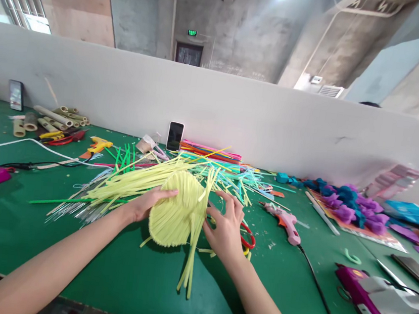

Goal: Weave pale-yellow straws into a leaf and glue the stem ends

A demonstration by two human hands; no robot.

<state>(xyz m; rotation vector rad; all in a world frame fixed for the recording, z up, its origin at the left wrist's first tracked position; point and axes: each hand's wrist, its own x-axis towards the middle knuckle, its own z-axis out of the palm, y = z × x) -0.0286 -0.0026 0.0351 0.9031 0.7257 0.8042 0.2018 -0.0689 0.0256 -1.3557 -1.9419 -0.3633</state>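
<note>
A rounded, flat piece made of pale yellow pipe cleaners [172, 211] laid side by side is held up above the table. My left hand [149, 201] grips its left edge, thumb on the front face and the other fingers hidden behind. Several loose pipe-cleaner ends [192, 257] hang down along its right side, and a few stick up at the top. At that right edge is my right hand [227, 225], fingers bent and thumb against the strands; the exact contact is partly hidden. Just behind this hand shows a red and yellow looped handle [248, 237], its other end covered.
Yellow pipe cleaners [129, 185] lie heaped behind the piece. A pink glue gun [285, 222] with a cord lies right, a yellow glue gun [100, 145] left. Purple power strips [374, 304] sit at both sides. A phone [175, 136] leans on the white partition [215, 107].
</note>
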